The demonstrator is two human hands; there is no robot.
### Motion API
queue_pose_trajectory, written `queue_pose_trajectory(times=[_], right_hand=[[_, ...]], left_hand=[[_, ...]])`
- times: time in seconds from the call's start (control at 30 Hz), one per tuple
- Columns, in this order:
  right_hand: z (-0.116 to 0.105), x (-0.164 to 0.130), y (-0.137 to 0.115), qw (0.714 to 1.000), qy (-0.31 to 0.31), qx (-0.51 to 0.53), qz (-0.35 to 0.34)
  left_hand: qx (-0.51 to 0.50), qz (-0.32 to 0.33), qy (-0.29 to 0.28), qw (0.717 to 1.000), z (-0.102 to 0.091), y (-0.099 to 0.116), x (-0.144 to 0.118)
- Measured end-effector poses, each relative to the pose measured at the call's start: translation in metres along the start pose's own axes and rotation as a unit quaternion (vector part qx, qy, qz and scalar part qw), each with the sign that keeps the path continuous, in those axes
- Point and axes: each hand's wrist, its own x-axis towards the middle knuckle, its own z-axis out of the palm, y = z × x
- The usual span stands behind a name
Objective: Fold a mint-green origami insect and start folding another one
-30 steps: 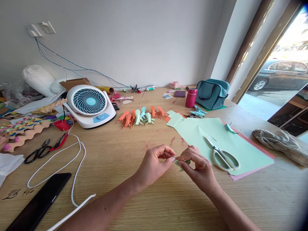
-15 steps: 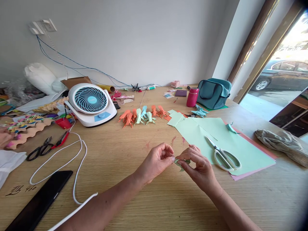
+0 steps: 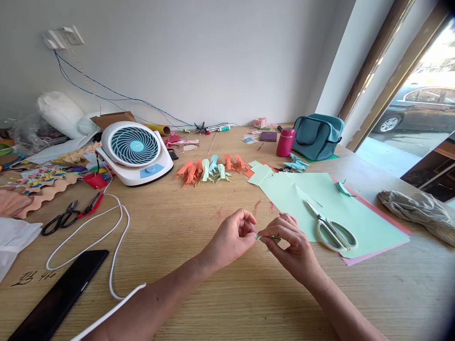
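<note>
Between my hands is a small folded piece of light green paper [image 3: 273,238], mostly hidden by the fingers. My right hand [image 3: 289,241] pinches it between thumb and fingers. My left hand [image 3: 231,239] has its thumb and fingertip closed on the paper's left tip. Right of my hands, white-handled scissors [image 3: 336,232] lie partly spread on light green sheets [image 3: 302,189]. Farther back stands a group of orange, light green and blue folded paper figures [image 3: 205,170]. Small cut green squares [image 3: 260,174] lie beside them.
A white fan [image 3: 135,151], black-handled shears [image 3: 60,220], a white cable [image 3: 122,237] and a black phone [image 3: 60,293] are on the left. A pink flask [image 3: 285,142], a teal bag [image 3: 316,137] and blue folded paper [image 3: 296,164] stand at the back right. Crumpled grey cloth [image 3: 417,213] lies far right.
My right fingers have closed down a little, and less of the green paper shows beneath them. My left hand keeps nearly the same place.
</note>
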Motion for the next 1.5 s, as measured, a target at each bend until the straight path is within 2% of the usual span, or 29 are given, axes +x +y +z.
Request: queue_pose_trajectory(times=[0.27, 0.5, 0.67, 0.87, 1.2, 1.37, 1.5], right_hand=[[-0.0007, -0.0002, -0.001, 1.0, -0.003, -0.007, 0.015], [-0.0004, -0.0013, 0.0008, 1.0, 0.004, 0.001, 0.005], [0.0003, -0.0023, 0.0032, 1.0, 0.011, -0.01, 0.001], [-0.001, -0.0027, 0.0061, 1.0, 0.002, -0.012, 0.002], [-0.0034, -0.0009, 0.0044, 1.0, 0.0, 0.012, 0.006], [-0.0019, -0.0016, 0.0036, 1.0, 0.0, 0.002, 0.001], [-0.0006, -0.0021, 0.0035, 1.0, 0.0, -0.019, -0.001]], left_hand=[[-0.01, 0.013, -0.022, 1.0, -0.0006, -0.0039, 0.0002], [0.049, 0.054, 0.013, 0.997, 0.0003, -0.0006, -0.002], [0.04, 0.035, 0.007, 0.999, -0.0001, -0.0008, -0.0018], [0.039, 0.042, 0.015, 0.998, -0.0004, -0.0012, -0.0011], [-0.007, 0.001, -0.002, 1.0, -0.0017, -0.0018, 0.0001], [0.017, 0.002, 0.028, 0.999, 0.0007, -0.0003, -0.0011], [0.025, -0.022, 0.038, 0.999, 0.0016, -0.0017, -0.0006]])
